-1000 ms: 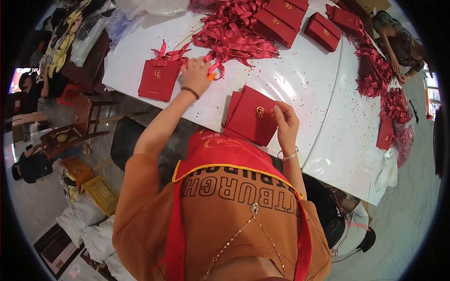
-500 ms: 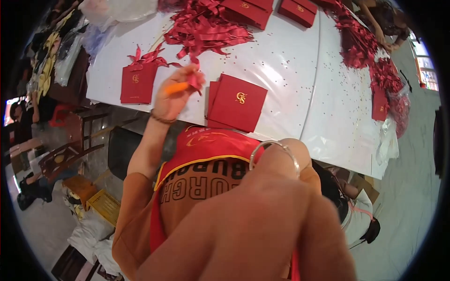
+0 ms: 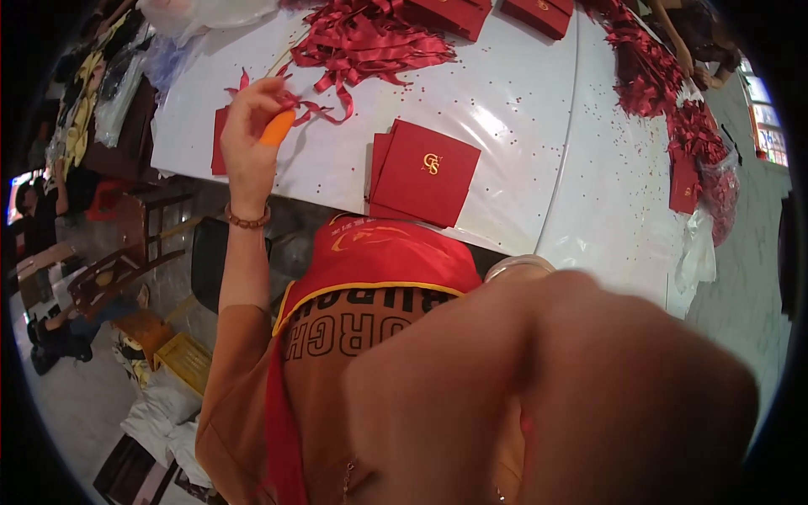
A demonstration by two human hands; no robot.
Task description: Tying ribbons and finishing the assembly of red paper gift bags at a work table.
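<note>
Left hand — half curled beside red ribbon; right hand — blurred; I cannot tell either's grip.

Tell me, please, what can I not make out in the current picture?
All in the head view:
- Flat red piece at left: mostly hidden behind the left hand.
- Whether that hand grips a ribbon: its curled fingers hide this.
- Right hand: blurred, very near the camera; fingertips unclear.
- Red box: cut off by the upper edge.
</note>
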